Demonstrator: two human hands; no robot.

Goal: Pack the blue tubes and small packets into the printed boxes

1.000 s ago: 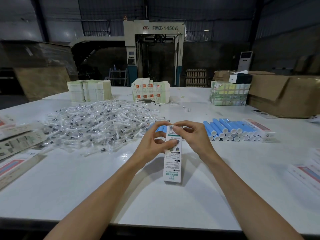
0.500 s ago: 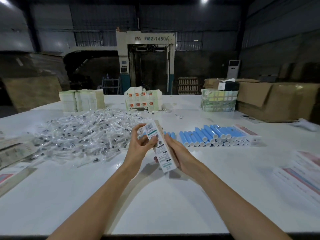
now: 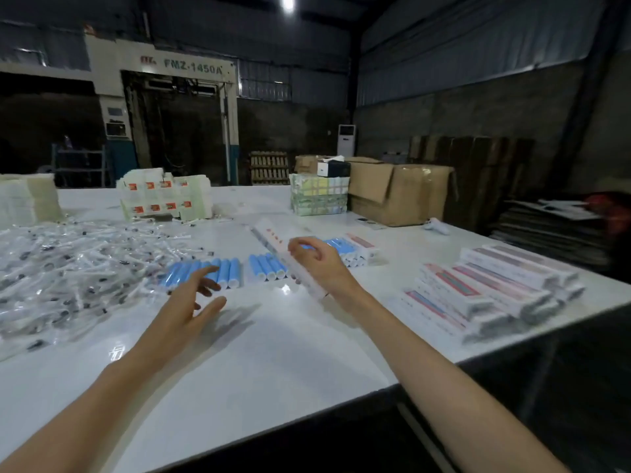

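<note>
The cream-painted metal header of the big machine (image 3: 191, 66) at the back of the hall carries "FMZ-1450A" in dark capital letters. A small red logo (image 3: 147, 59) sits just to the left of the lettering, too blurred to read. The red marks on the long white printed box (image 3: 273, 238) and the print on the stacked white-and-red boxes (image 3: 478, 288) at the right are illegible.

Left hand (image 3: 191, 302) extended forward, palm down, fingers straight and spread, holding nothing. Right hand (image 3: 317, 264) raised, fingers curled, gripping a printed box (image 3: 273, 237). Both forearms bare and outstretched.
</note>
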